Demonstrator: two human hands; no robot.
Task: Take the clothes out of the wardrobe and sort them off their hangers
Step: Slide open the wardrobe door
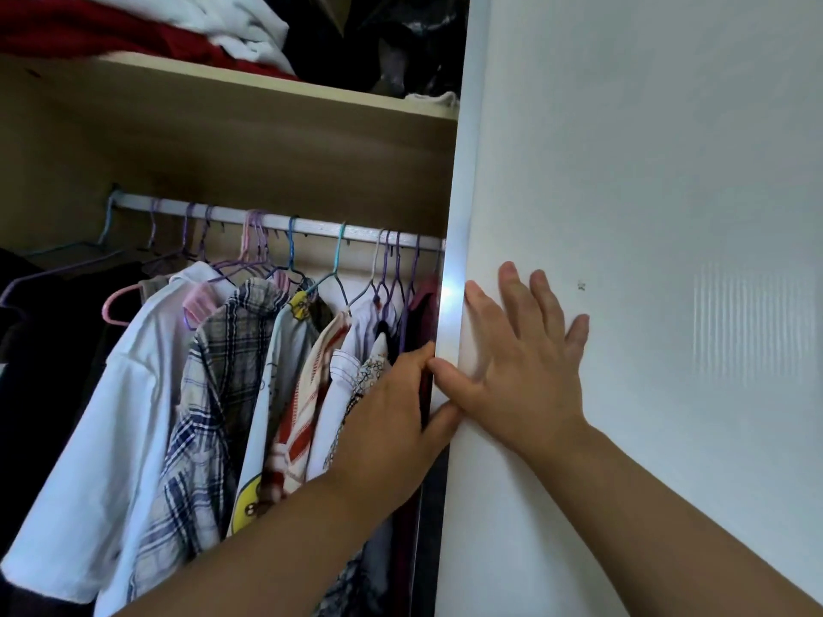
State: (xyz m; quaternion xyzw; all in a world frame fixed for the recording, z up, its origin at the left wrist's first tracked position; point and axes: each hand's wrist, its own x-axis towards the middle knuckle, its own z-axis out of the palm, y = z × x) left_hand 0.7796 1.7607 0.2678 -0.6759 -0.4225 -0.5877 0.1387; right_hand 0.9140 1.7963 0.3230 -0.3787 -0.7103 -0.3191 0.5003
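Observation:
The wardrobe stands partly open, its white sliding door [645,171] filling the right half of the view. My left hand [392,407] grips the door's metal edge [454,269], fingers curled behind it and thumb in front. My right hand [516,345] presses flat on the door face with straight, spread fingers. Inside, a white rail [276,222] carries several coloured wire hangers. On them hang a white T-shirt [102,438], a blue plaid shirt [209,416], a pale shirt with yellow cartoon prints [276,376], a red-striped cream top [307,394] and more garments behind my left hand.
A beige shelf [249,109] above the rail holds piled red, white and dark fabrics [178,33]. Dark clothes [40,349] hang at the far left. A bare pink hanger [116,305] and other bare hangers sit on the rail's left part.

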